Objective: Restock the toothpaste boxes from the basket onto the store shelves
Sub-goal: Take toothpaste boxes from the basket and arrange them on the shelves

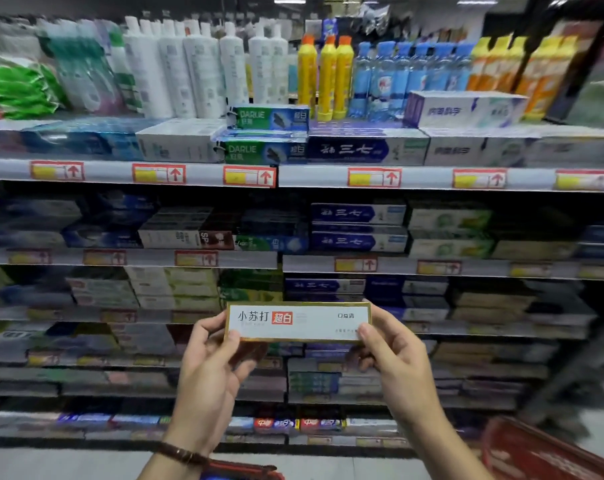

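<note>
Toothpaste box (297,322) held level mid-air, in front of lower shelves (293,261). Left grip (210,368) pinches box's left end, right grip (394,362) pinches right end. Red basket (536,455) way down right.

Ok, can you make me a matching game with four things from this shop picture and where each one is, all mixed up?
Things
1. white box with gold edges
2. yellow bottles with orange caps
3. green DARLIE boxes
4. red basket

Places
A. low down in the bottom right corner
B. stacked two high at the front of the top shelf
C. held between the left hand and the right hand
D. standing upright behind the boxes on the top shelf

Pairs: 1-C, 2-D, 3-B, 4-A
</note>
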{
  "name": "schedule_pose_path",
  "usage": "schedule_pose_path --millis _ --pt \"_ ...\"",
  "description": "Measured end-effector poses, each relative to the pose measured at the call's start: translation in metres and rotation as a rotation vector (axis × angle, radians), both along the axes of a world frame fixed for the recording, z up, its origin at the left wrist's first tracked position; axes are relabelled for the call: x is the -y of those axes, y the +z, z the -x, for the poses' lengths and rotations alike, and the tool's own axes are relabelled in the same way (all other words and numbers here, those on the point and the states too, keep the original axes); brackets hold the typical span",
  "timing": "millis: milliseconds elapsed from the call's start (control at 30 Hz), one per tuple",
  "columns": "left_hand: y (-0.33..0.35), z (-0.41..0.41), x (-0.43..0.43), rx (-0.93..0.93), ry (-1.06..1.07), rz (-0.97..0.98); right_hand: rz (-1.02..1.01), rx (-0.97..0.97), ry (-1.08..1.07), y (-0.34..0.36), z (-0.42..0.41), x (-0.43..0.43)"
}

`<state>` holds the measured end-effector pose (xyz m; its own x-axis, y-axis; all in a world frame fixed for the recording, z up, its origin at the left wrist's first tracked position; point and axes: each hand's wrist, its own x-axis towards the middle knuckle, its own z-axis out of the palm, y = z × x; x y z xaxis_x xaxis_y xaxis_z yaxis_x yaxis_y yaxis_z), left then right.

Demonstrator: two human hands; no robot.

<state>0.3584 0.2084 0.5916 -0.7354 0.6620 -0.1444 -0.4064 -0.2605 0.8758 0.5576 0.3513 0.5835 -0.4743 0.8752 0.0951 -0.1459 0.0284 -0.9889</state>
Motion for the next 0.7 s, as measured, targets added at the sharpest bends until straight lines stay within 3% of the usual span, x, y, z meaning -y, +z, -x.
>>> schedule_pose_path --millis 700 --pt "0.023 -0.107 -0.085 -0.018 -0.244 -0.036 -0.004 -0.057 -0.355 0.016 -0.133 -0.032"
